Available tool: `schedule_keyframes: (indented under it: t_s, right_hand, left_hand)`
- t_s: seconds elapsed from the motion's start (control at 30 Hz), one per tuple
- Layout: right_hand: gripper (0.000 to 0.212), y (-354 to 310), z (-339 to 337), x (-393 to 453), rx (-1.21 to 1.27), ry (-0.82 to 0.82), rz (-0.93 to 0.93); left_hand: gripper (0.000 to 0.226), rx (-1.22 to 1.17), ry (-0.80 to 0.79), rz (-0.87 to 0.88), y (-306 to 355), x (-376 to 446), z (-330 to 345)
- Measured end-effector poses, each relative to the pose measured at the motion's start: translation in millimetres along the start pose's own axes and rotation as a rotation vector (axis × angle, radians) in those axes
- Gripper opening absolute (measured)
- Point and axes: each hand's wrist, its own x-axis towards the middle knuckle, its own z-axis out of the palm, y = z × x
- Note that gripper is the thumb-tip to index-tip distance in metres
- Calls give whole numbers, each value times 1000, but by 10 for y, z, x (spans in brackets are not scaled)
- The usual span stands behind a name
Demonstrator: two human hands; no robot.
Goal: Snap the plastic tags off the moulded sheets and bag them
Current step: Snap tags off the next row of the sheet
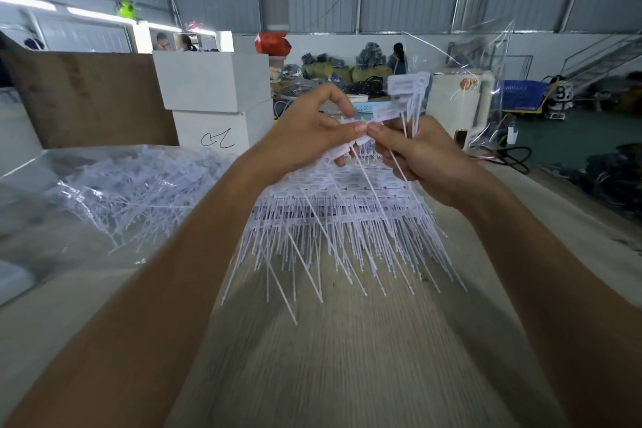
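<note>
- The left hand (pixel 312 125) is raised over the middle of the table, thumb and forefinger pinched on the top edge of a moulded sheet (pixel 347 198) of white tags, the other fingers curled under it.
- The right hand (pixel 422 156) meets it thumb tip to thumb tip, fingers closed round a small bunch of loose tags (pixel 403 94) whose flat heads stick up above the fist and whose thin tails run down through the palm.
- The sheet in hand hangs in front of a stack of more such sheets lying on the wooden table (pixel 347 358); their long thin tails fan out towards the near edge.
- Both forearms cross the near part of the table and hide the sides of the stack.
- To the left, a clear plastic bag (pixel 69 198) lies on the table, holding a tangled heap of white tags.
- At the far right a second clear bag (pixel 486 55) stands upright, just behind the right hand; what it holds cannot be told.
- Far left stands a brown cardboard panel (pixel 87 97), and beside it two stacked white boxes (pixel 215 101), the lower one with a black scribble.
- Further off are heaps of bundled goods (pixel 347 69), a blue crate (pixel 519 94) on a trolley, and people working against the metal wall.
</note>
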Motion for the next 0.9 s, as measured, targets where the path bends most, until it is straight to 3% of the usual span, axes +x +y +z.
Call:
schedule_keyframes:
  t_s: [0.07, 0.13, 0.33, 0.57, 0.67, 0.8, 0.9]
  right_hand:
    - [18, 2, -1, 19, 71, 94, -6]
    - [19, 1, 4, 38, 139, 146, -6]
    - [21, 44, 112, 41, 161, 172, 19]
    - [14, -59, 93, 24, 64, 88, -52]
    - [21, -77, 77, -4, -19, 49, -95]
    - [29, -66, 119, 8, -314, 177, -219]
    - [17, -26, 171, 73, -494, 262, -276]
  left_hand:
    - [26, 46, 73, -36, -22, 29, 3]
    - [16, 240, 123, -30, -41, 64, 0]
    - [19, 417, 205, -33, -41, 117, 147]
    - [32, 215, 327, -27, -30, 115, 209]
    - [34, 163, 286, -3, -10, 119, 157]
    - [39, -23, 250, -36, 6, 119, 102]
    - [44, -143, 250, -75, 23, 108, 43]
